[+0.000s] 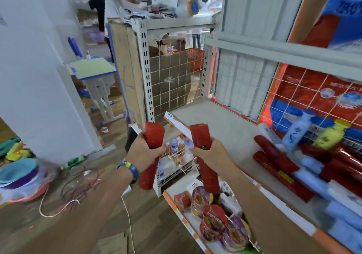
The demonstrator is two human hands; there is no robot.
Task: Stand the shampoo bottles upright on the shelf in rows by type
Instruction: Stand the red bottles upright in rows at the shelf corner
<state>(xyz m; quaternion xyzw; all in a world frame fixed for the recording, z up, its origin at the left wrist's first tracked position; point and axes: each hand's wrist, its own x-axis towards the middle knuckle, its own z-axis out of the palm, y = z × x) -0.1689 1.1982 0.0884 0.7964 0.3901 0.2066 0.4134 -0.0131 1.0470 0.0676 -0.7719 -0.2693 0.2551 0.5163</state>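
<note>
Gripped left red bottle (154, 136) with left hand (144, 152), right red bottle (201, 136) with right hand (210, 154), hiding both middles under wrapped fingers. Could not read anything on them through blur.

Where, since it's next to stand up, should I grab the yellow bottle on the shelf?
Probably grip the yellow bottle round its body below the cap, coming from the front: it leans cap-up against the wire grid, with a pale blue bottle close beside it.
</note>
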